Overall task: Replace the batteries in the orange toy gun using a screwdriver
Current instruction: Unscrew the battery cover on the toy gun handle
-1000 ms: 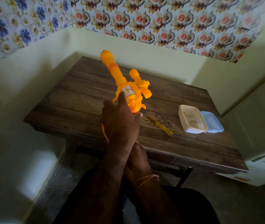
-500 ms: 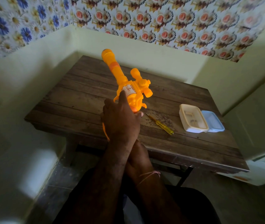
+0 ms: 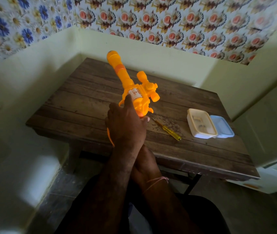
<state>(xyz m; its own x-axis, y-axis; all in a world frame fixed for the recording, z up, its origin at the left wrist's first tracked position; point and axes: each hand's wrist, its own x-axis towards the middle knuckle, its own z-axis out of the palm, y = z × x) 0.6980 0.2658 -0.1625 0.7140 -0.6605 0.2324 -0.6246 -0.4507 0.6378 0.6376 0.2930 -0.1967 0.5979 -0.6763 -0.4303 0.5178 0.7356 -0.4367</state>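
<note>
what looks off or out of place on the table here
Nothing stands out: the screwdriver lies flat on the table, the open plastic box sits upright beside its lid.

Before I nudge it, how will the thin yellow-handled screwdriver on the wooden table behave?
The thin yellow-handled screwdriver looks slim and rounded, so it will probably roll across the wooden table rather than slide. It seems light and stiff, likely easy to pinch up. It lies apart from the cream plastic box, so a gentle push should not hit that.
</note>
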